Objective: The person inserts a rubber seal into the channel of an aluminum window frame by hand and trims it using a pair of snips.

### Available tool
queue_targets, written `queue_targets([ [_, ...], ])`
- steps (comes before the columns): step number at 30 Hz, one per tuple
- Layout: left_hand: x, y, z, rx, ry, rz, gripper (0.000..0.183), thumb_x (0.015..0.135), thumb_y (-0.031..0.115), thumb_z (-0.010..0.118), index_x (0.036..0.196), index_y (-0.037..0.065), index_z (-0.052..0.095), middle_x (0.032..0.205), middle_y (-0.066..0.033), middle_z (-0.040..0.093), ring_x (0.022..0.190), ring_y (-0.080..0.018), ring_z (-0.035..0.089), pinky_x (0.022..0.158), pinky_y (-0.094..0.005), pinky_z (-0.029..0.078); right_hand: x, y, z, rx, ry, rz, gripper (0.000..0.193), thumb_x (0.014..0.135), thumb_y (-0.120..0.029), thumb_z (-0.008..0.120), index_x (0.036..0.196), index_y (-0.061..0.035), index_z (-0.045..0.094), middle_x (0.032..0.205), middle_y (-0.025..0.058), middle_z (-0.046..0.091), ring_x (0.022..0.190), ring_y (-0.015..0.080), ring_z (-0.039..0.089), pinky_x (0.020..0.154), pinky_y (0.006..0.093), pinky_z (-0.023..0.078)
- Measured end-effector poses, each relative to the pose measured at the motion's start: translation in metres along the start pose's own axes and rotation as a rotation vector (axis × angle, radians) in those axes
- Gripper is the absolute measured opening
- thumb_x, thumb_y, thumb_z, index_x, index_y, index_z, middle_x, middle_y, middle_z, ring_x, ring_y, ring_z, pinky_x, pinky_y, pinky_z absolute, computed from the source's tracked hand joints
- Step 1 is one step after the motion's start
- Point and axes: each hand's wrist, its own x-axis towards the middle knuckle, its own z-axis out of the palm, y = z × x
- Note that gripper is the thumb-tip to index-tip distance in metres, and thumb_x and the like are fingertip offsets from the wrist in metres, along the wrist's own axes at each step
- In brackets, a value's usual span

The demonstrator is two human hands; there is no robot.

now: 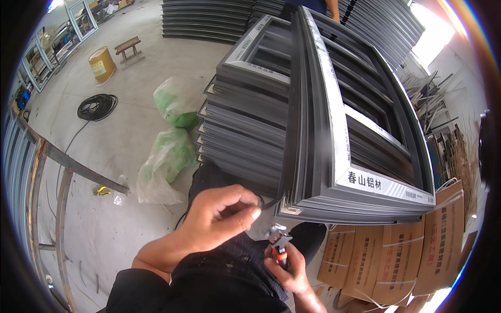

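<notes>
My left hand (pixel 222 214) is raised near the close corner of a stack of dark grey window frames (pixel 360 156). Its thumb and fingers pinch a thin black strip (pixel 270 203), which runs toward that frame corner. Below and to the right, my right hand (pixel 290 268) grips a hand cutter (pixel 280 243) with a metal head and an orange and black handle. The cutter's head points up toward the frame corner, apart from it. White protective film with dark print covers the top frame's face.
More stacked frames (pixel 245 135) stand behind. Green-filled plastic bags (pixel 167 161) lie to the left, with a coiled black cable (pixel 97 107), a yellow drum (pixel 102 64) and a small stool (pixel 128 49) beyond. Cardboard boxes (pixel 396 255) lean at right. Another person's arm (pixel 333 9) shows at the top.
</notes>
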Motion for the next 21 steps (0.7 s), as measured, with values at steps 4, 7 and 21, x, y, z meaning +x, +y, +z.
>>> queue_targets([
  [4,0.011,0.01,-0.018,0.226,-0.047,0.11,0.011,0.096,0.01,0.072,0.1,0.0,0.068,0.079,-0.0054,0.068,0.067,-0.0082,0.06,0.058,-0.0247,0.047,0.035,-0.033,0.014,-0.214,-0.018,-0.184,0.027,0.086,-0.006,0.077,0.107,0.0009,0.062,0.093,0.0098,0.061,0.083,0.0214,0.06,0.075,0.0324,0.048],
  [7,0.017,0.018,-0.023,0.402,-0.092,0.18,0.009,0.095,0.008,0.073,0.096,0.001,0.068,0.076,-0.0045,0.064,0.063,-0.011,0.059,0.056,-0.0261,0.044,0.045,-0.043,0.023,-0.18,0.015,-0.196,0.025,0.085,-0.006,0.076,0.106,0.0004,0.063,0.095,0.011,0.062,0.084,0.0214,0.061,0.076,0.0318,0.049],
  [21,0.023,0.018,-0.026,0.606,-0.134,0.447,0.019,0.084,0.003,0.078,0.097,0.005,0.065,0.079,-0.0079,0.064,0.071,-0.0297,0.061,0.06,-0.0403,0.046,0.049,-0.044,0.026,-0.313,0.098,-0.342,0.047,0.083,-0.01,0.081,0.123,0.0042,0.06,0.101,0.0171,0.067,0.088,0.0345,0.065,0.078,0.0409,0.054],
])
